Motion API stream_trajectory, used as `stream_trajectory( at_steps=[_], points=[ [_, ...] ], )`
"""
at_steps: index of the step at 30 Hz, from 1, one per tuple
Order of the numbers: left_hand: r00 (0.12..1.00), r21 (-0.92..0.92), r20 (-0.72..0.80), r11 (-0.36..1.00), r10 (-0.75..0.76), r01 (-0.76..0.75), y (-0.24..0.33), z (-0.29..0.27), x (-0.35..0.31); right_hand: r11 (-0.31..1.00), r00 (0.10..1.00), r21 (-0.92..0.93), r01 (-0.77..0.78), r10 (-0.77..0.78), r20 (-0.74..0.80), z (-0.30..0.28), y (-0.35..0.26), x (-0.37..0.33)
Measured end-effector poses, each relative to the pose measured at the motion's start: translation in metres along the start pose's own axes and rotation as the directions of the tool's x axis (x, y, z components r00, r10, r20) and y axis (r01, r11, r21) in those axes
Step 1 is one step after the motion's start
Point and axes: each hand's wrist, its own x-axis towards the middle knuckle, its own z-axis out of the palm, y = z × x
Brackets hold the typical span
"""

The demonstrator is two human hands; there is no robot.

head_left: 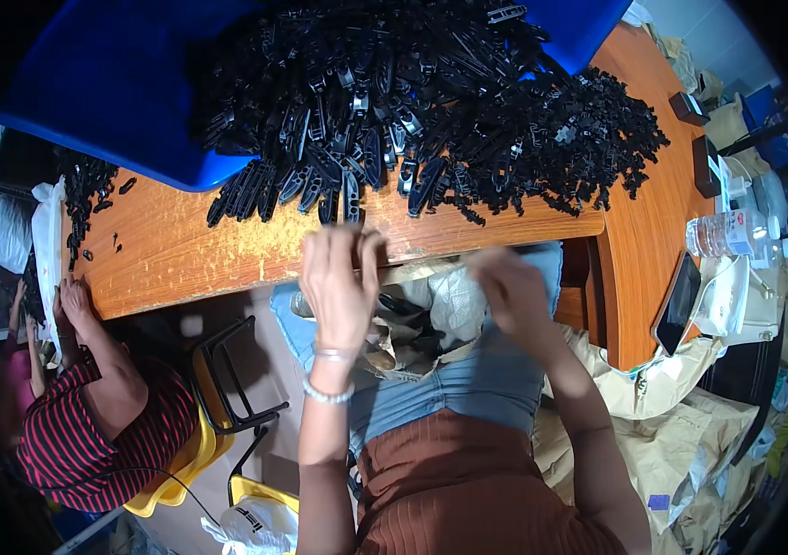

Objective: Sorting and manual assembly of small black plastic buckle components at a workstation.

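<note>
Wooden table (190, 245), worn along its near edge. Large heap of long black clips (366, 120) across the middle, spilling from a blue bin (107, 102); smaller black pieces (588, 134) pile up at its right. Left hand (338, 277) at the table edge, fingers curled close together, just before the nearest clips; cannot tell whether it grips one. Right hand (509, 287) bent over the lap, near the edge (blurred, so spread and contents cannot be told). Below and between the hands, an open bag (454, 310) on the thighs, dark pieces inside.

The bin wall closes off the heap's left side. Right end of table: dark-screened device (678, 303), clear bottle (719, 234). Brown paper sacks (662, 444) crowd the right floor. At left, a co-worker in striped top (107, 435), arm at the table, beside a black-framed chair (236, 370).
</note>
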Motion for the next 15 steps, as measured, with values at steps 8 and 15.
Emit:
stream_trajectory(
  at_steps=[8, 15],
  points=[
    [0.999, 0.075, -0.048, 0.997, -0.016, 0.019, -0.01, 0.023, 0.007, 0.809, 0.899, -0.588, 0.003, -0.26, -0.353, 0.014, 0.004, 0.047],
    [0.849, -0.796, 0.193, 0.427, -0.492, 0.429, 0.003, 0.014, -0.018, 0.959, 0.881, -0.255, 0.125, -0.226, -0.417, 0.006, -0.006, 0.037]
  ],
)
